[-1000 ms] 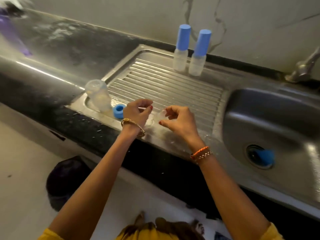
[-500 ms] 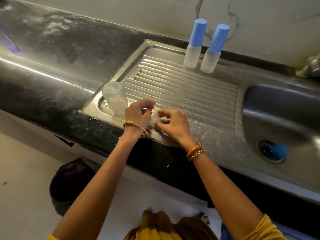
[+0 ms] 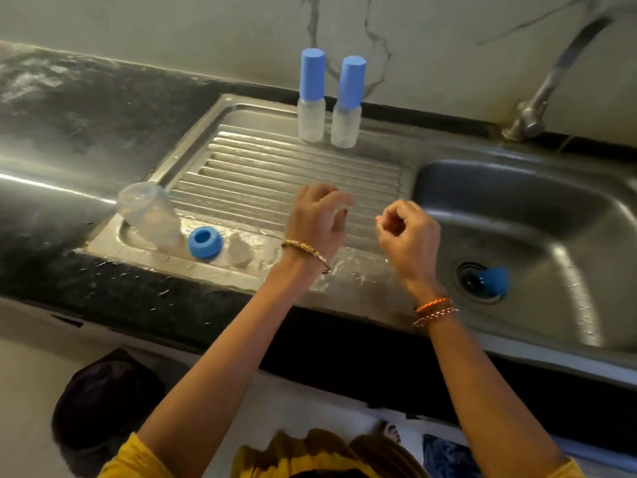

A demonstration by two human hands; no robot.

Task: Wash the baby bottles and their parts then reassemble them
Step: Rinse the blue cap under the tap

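Left hand point(image 3: 319, 220) loosely open above the draining board point(image 3: 275, 174), right hand point(image 3: 408, 232) curled, holding nothing visible, uncapped bottle point(image 3: 150, 215), blue ring point(image 3: 205, 242) and clear teat point(image 3: 238, 250) alongside.

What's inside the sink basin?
A blue cap lies partly over the drain of the sink basin. Whatever is beneath the cap is hidden.

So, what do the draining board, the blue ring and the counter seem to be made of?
Draining board: looks like stainless steel, brushed, with pressed ridges and bright wet reflections.
Blue ring: probably plastic, matte, of one even colour with a moulded round hole.
Counter: seems polished dark stone, speckled and glossy, though it could be a laminate; the picture leaves that open.
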